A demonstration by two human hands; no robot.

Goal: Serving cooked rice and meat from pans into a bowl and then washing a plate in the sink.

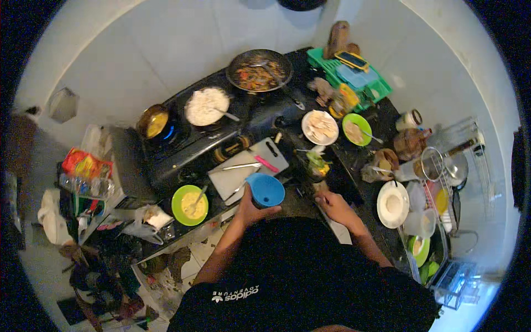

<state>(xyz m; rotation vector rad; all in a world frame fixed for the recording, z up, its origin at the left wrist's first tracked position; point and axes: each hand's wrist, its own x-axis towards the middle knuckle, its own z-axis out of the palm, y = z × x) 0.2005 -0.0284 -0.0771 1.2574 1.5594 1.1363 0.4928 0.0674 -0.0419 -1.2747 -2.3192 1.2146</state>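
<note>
My left hand (249, 209) grips a blue plastic cup or small bowl (267, 189), its thumb and fingers around the near side. A dark spot shows in its bottom. My right hand (338, 207) is over the counter with curled fingers. Something pale and brownish lies by its fingertips, too blurred to name. Behind the blue cup is a white cutting board (226, 178), with a pink-handled knife (267, 164) lying across it. To the left stands a green bowl (176, 207) of yellow liquid, perhaps beaten egg, with a spoon in it.
A lit stove flame (169, 132) burns beside a small pan (143, 120) of yellow food. Beyond are a bowl of white food (207, 106) and a wok (238, 68) of chopped food. Right are a white bowl (319, 126), a green bowl (364, 120) and a dish rack (442, 195).
</note>
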